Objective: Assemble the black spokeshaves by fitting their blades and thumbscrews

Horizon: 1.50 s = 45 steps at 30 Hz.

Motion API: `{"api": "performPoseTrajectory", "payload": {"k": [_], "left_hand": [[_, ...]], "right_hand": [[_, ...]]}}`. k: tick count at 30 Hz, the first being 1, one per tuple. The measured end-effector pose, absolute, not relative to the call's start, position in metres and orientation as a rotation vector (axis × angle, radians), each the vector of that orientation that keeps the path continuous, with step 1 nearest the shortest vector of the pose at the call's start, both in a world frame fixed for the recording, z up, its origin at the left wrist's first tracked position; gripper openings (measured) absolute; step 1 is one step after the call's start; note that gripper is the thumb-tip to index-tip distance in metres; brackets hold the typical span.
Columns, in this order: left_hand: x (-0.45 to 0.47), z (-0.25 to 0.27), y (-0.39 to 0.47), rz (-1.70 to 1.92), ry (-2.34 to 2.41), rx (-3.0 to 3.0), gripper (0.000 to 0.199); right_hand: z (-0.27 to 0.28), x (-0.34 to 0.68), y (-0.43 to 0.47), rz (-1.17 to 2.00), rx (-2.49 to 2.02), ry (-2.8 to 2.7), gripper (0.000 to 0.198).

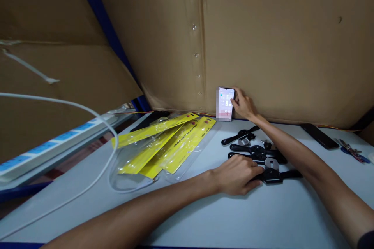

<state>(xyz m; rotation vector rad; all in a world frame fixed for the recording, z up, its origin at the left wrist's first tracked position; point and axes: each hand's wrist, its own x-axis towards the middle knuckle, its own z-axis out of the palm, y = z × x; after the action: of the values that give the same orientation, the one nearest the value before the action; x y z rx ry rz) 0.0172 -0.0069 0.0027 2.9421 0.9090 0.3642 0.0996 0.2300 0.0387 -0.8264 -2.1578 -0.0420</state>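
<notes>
My left hand (238, 174) is wrapped round the handle of a black spokeshave (273, 177), whose grey blade plate stands up at its middle. Further back, my right hand (244, 105) holds the right edge of a smartphone (224, 105), with the thumb over its lit screen. The phone stands upright, leaning on the cardboard wall. Between my arms, more black spokeshaves (244, 135) lie beside one another with small metal parts near them. My right forearm covers some of their handles, and my left hand hides part of another.
Yellow-carded clear plastic packages (172, 144) lie fanned out left of the spokeshaves. A white cable (112, 151) loops past them, near a power strip (58, 144) along the left edge. On the right are a dark phone (320, 136) and keys (353, 151). Cardboard (277, 39) walls the back.
</notes>
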Motion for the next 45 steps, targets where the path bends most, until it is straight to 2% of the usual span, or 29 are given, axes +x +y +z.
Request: {"api": "performPoseTrajectory", "payload": {"k": [7, 39, 45], "left_hand": [[0.016, 0.004, -0.008, 0.332, 0.931, 2.951, 0.028], [0.016, 0.006, -0.009, 0.338, 0.907, 2.927, 0.026], [0.016, 0.000, -0.007, 0.487, 0.899, 2.958, 0.030]], "right_hand": [[0.039, 0.103, 0.226, -0.019, -0.863, -2.211, 0.057], [0.036, 0.093, 0.227, 0.037, -0.846, -2.133, 0.052], [0.044, 0.106, 0.211, 0.071, -0.860, -2.106, 0.044]]}}
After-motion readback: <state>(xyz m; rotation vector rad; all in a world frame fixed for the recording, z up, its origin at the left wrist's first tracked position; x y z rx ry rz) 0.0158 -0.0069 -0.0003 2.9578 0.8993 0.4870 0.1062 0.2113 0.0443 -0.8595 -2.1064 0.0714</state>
